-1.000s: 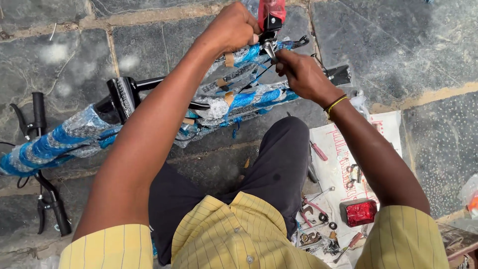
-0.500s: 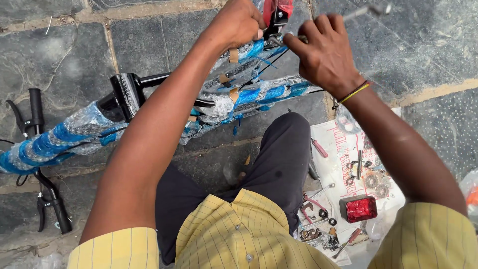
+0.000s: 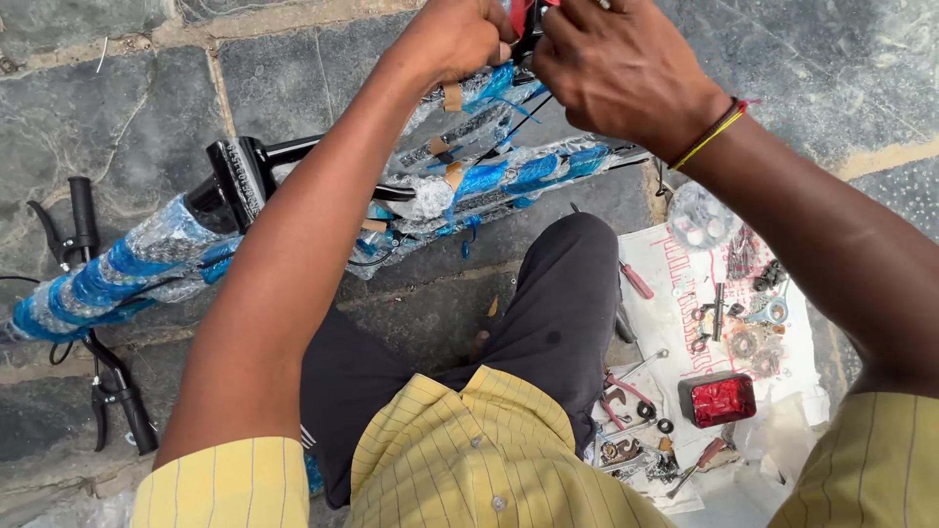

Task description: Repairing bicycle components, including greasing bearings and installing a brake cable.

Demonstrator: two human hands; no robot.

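Bright daylight, soft shadows on the stone — sharp focus, slight wide-angle stretch at edges

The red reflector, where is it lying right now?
In the head view the red reflector lies low on the right, on the white sheet among small metal parts, beside the person's dark-trousered knee.
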